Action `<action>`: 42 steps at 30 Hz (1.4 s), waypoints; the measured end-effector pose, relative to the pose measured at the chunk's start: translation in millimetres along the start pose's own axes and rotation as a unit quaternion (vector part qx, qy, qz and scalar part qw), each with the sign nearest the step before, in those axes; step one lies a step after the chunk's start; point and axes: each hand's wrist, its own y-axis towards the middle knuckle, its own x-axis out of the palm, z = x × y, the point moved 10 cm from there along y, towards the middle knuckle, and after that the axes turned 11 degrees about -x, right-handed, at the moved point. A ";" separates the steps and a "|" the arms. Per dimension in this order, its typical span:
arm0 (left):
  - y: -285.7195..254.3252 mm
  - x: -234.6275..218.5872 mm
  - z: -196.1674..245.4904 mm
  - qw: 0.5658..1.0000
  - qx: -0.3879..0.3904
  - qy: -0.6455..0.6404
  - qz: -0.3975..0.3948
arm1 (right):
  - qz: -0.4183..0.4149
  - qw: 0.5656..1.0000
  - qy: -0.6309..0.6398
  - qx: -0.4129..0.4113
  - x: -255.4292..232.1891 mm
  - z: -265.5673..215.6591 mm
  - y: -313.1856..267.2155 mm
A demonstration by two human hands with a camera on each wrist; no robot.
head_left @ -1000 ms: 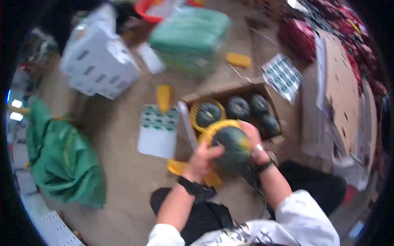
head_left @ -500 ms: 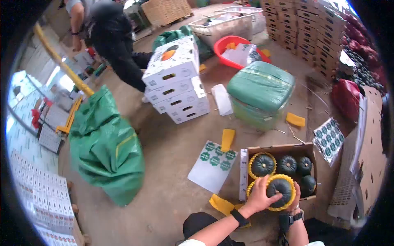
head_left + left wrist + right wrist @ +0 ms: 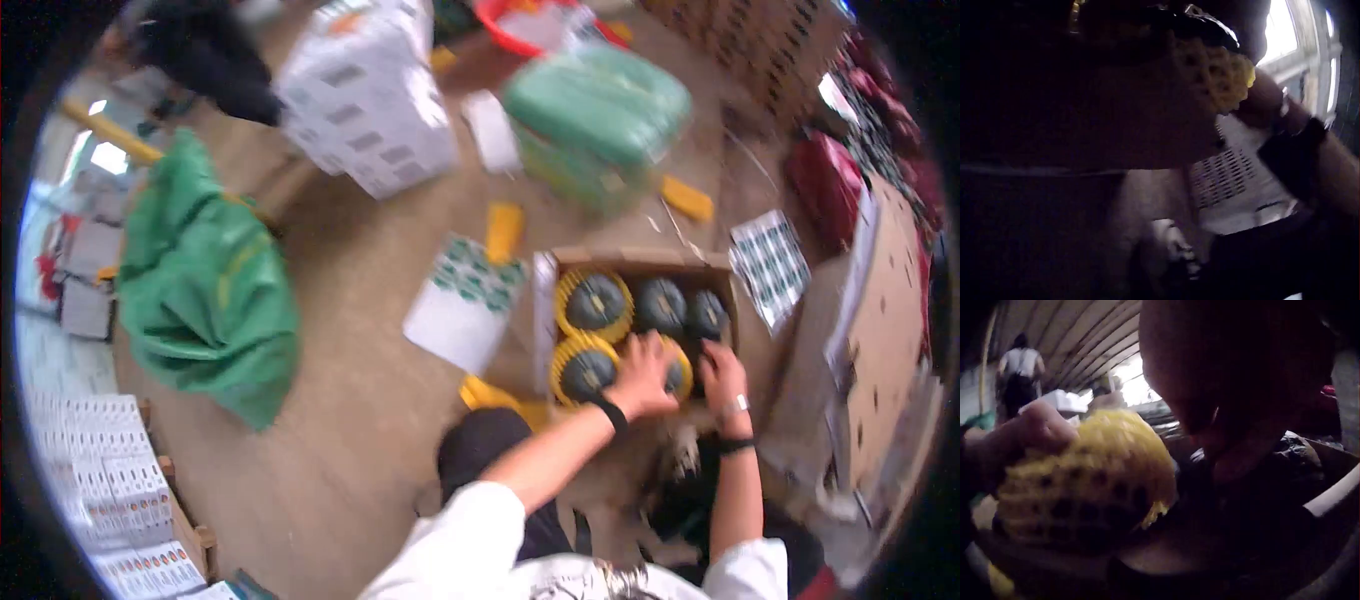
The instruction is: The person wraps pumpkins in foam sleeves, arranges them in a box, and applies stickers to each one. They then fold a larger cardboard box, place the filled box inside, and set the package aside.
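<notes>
Low in an open cardboard box sits a dark green pumpkin in a yellow foam net. My left hand grips this pumpkin from above, covering much of it; the right wrist view shows its fingers on the yellow net. Just right of the net, my right hand reaches down over the box's front right part, fingers loosely bent and apart from the net. Two more netted pumpkins, one behind and one in front, fill the box's left side. Bare pumpkins stand along the back.
Left of the box lies a sheet of green stickers, with yellow foam nets around it. A green-wrapped bundle, stacked white cartons and a green sack stand farther off. Cardboard sheets lean at the right.
The netted pumpkin has gone from between both hands above the box down into its front middle. My right hand has come away from it to the right; my left stays on it.
</notes>
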 end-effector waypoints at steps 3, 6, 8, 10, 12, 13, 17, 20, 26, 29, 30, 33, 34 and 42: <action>-0.9 23.4 -3.1 0.988 -0.001 0.151 -0.040 | -0.071 0.996 -0.012 0.052 14.7 10.0 -5.2; -6.1 12.3 2.3 0.992 0.011 0.124 -0.022 | -0.123 0.988 0.015 0.098 34.3 7.8 -8.6; -4.2 5.6 -8.1 0.995 0.022 0.099 -0.002 | -0.148 0.981 0.051 0.116 57.1 6.9 -1.5; -6.2 -6.8 -11.3 0.982 0.042 0.176 0.045 | -0.095 0.995 -0.004 -0.003 61.5 -4.9 4.9; -14.2 -30.4 -21.2 0.971 0.004 0.241 -0.005 | -0.158 0.986 -0.053 0.022 67.0 -23.9 11.0; -15.3 -16.3 -36.9 0.952 0.037 0.303 0.004 | -0.155 0.986 -0.062 0.027 74.7 -22.8 9.8; -19.1 -18.5 -40.1 0.951 0.050 0.302 0.043 | -0.265 0.948 -0.157 0.078 102.8 -52.4 7.2; -23.1 -36.2 -39.0 0.968 0.048 0.245 -0.024 | -0.243 0.960 -0.126 0.053 100.4 -41.4 -0.7; -34.5 -36.3 -27.0 0.977 0.140 0.161 -0.008 | -0.203 0.966 -0.161 -0.001 93.5 -54.9 -2.5; -36.5 -56.6 -34.5 0.987 0.148 0.056 0.033 | -0.184 0.974 -0.120 -0.050 105.1 -59.8 -1.9; -33.1 -63.9 -42.8 0.990 0.141 0.017 0.005 | -0.169 0.980 -0.093 -0.054 103.5 -61.2 0.4; -31.0 -152.8 -88.0 0.985 0.051 -0.082 0.142 | -0.132 0.976 -0.147 -0.096 90.0 -84.9 -1.1; -32.6 -181.7 -120.4 0.974 -0.021 -0.133 0.183 | -0.079 0.976 -0.130 -0.155 76.5 -122.4 2.4; -54.8 -197.6 -179.5 0.976 -0.132 -0.126 0.116 | -0.339 0.939 0.011 0.052 300.0 -121.4 -135.3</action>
